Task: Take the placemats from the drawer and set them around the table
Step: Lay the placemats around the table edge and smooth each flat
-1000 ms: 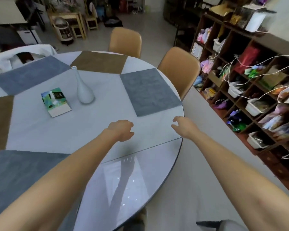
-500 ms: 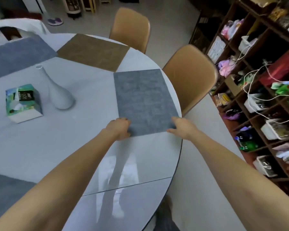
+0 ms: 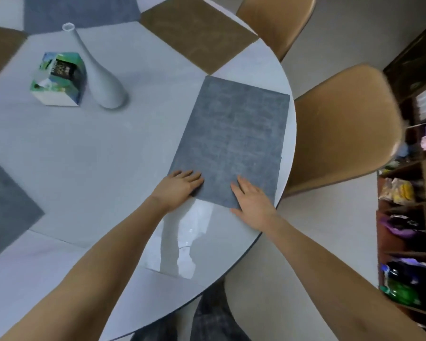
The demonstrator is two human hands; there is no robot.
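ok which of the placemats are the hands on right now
The grey placemat by the nearer tan chair. The left hand and right hand lie flat on its near edge; the other grey and brown mats lie untouched.

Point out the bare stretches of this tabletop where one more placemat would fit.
Widest bare patch: the near edge of the table, between the lower-left grey mat and the grey mat under both hands. The middle, in front of the vase and tissue box, is also bare. The far rim is crowded: brown mat and blue-grey mat sit corner to corner.
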